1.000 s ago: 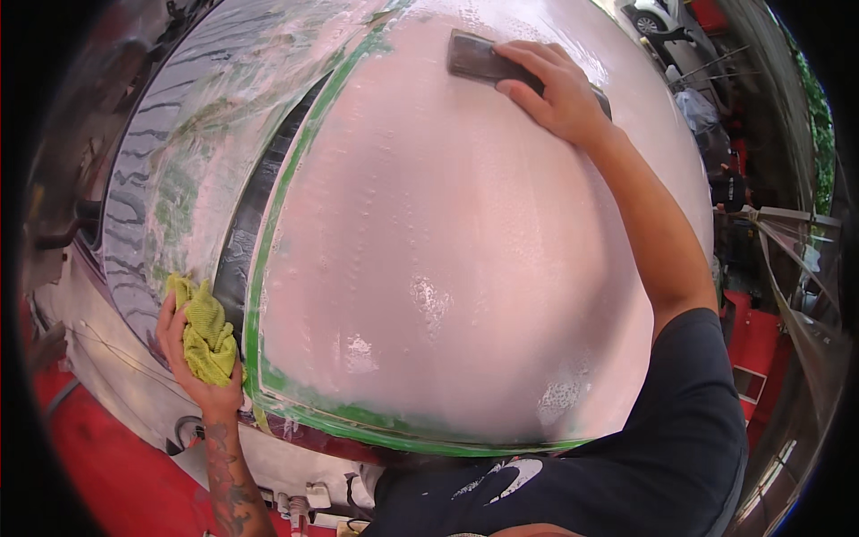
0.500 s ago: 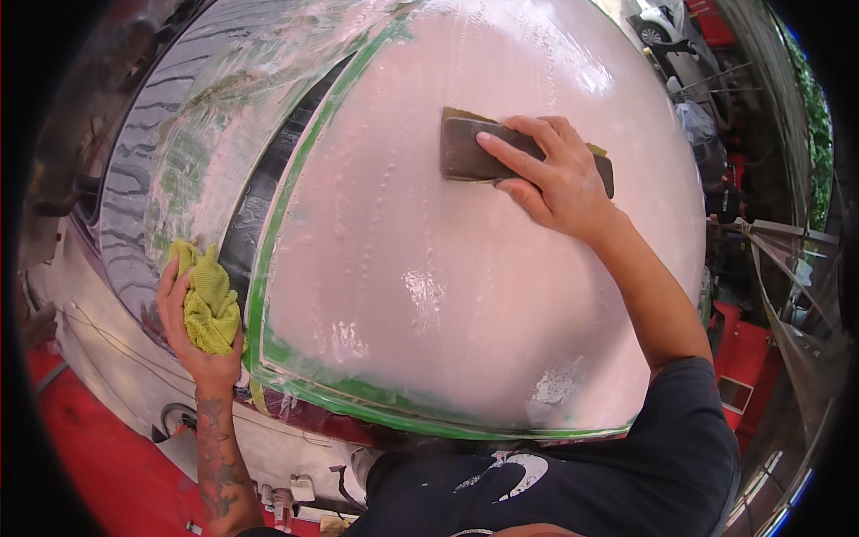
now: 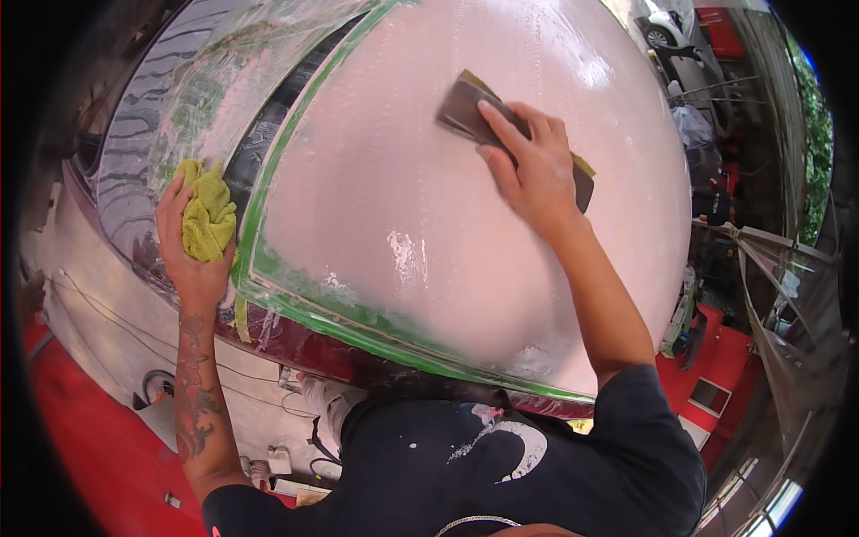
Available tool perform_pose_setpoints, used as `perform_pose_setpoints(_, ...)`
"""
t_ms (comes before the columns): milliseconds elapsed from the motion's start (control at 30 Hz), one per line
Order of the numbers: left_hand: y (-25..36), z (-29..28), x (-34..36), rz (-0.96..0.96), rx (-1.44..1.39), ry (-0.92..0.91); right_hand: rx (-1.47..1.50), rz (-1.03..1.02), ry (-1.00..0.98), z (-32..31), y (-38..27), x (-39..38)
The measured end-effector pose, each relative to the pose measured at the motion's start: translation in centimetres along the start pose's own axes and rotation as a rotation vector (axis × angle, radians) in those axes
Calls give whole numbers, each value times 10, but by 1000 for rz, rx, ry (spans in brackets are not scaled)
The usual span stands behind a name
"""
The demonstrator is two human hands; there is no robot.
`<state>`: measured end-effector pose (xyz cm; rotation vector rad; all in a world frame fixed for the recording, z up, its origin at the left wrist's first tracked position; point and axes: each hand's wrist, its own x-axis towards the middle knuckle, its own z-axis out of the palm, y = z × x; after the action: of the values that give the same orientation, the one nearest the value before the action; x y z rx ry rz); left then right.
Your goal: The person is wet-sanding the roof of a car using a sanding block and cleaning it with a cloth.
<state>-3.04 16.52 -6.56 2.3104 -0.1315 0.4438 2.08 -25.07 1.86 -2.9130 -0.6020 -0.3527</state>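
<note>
My right hand (image 3: 532, 174) grips a dark sanding block (image 3: 466, 106) with tan paper at its edge, angled on the wet, pale pink panel (image 3: 385, 179) of a vehicle. My left hand (image 3: 188, 264) holds a crumpled yellow-green cloth (image 3: 210, 210) against the panel's left side, beside the green tape (image 3: 248, 266) that borders the pink area. A dark strip (image 3: 250, 148) runs outside the tape, and smeared plastic sheeting (image 3: 206, 80) covers the surface to its left. White foam patches show on the pink surface.
A white car (image 3: 660, 27), bagged items (image 3: 691, 125), red equipment (image 3: 702, 362) and a metal frame with sheeting (image 3: 774, 295) stand at the right. A red surface (image 3: 116, 447) and pale floor with cables (image 3: 107, 322) lie at the lower left.
My right hand and block came down from the panel's top and now sit at a steeper angle, slightly left. My left hand with the cloth has moved upward along the left edge.
</note>
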Motion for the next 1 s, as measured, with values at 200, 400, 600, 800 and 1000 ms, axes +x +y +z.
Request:
perform_pose_setpoints(200,3,5,4,25,-33,37,79,-60,-228,-68,-95,-182)
perform_pose_setpoints(400,1,6,-2,18,-51,65,-23,-142,-80,-27,-18,-58)
perform_pose_setpoints(600,4,16,6,63,-120,88,-114,96,97,10,-7,20)
perform_pose_setpoints(800,2,5,1,45,-64,100,42,-16,-187,-43,-130,-141)
perform_pose_setpoints(1000,4,6,1,21,-90,85,-44,-111,-65,-17,-78,-46)
